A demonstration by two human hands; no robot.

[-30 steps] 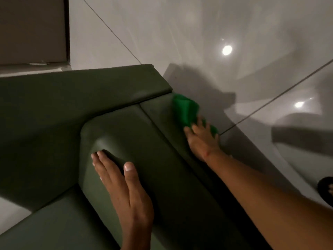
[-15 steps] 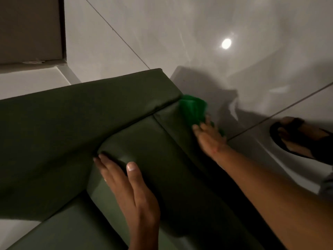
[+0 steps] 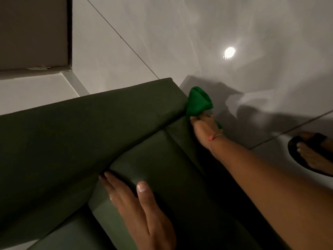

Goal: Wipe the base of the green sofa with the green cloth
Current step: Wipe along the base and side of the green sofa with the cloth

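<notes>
The dark green sofa [image 3: 86, 134] fills the lower left, seen from above, with its armrest running to a far corner and the seat cushion beside it. My right hand [image 3: 206, 129] reaches down over the sofa's front face and grips the bright green cloth [image 3: 198, 102], which is bunched against the front corner below the armrest end. Flat on the seat cushion's rounded edge rests my left hand [image 3: 137, 208], fingers spread, holding nothing. The lowest part of the sofa front is hidden by my right forearm.
Glossy light floor tiles [image 3: 198, 42] with grout lines and a lamp reflection surround the sofa. My foot in a black sandal [image 3: 311, 156] stands on the floor at the right. A brown cabinet or door [image 3: 34, 31] sits at the top left corner.
My right hand has moved the cloth further along the sofa front toward its far corner, and the cloth now sticks up past the armrest end. My sandalled foot has shifted to the right edge.
</notes>
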